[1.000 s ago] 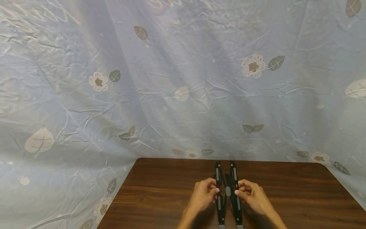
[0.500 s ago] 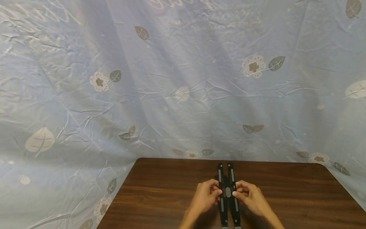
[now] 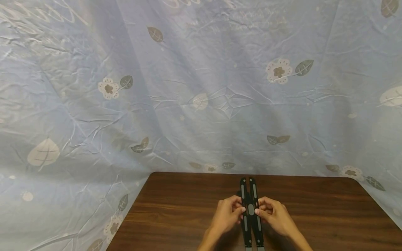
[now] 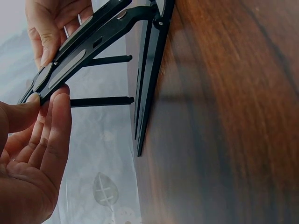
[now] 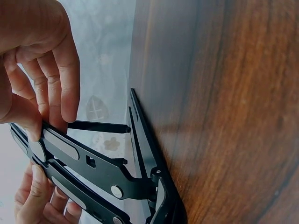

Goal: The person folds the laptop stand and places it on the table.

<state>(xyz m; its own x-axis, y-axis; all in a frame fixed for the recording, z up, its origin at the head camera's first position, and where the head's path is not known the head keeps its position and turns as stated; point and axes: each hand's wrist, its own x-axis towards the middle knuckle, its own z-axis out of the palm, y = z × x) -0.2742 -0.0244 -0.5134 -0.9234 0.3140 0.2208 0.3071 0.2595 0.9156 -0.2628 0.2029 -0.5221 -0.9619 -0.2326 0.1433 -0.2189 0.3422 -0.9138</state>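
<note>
A black folding laptop stand (image 3: 251,209) with grey pads stands upright on the brown table, its two long arms nearly side by side. On its left arm, my left hand (image 3: 225,215) pinches the edge between thumb and fingers. The right hand (image 3: 276,213) pinches the other arm at about the same height. In the left wrist view, the raised arms of the stand (image 4: 105,35) slope up from base bars lying along the tabletop, with thin struts behind. From the right wrist view, a hinge with round rivets joins the stand's arms (image 5: 100,163) to its base.
The wooden table (image 3: 176,209) has rounded far corners. Behind it and to the left hangs a pale blue sheet (image 3: 201,136) printed with leaves and flowers, close to the table's back edge.
Both hands have moved inward, bringing the stand's two arms from a wider spread to nearly parallel and close together. Most of this happened in the first half second.
</note>
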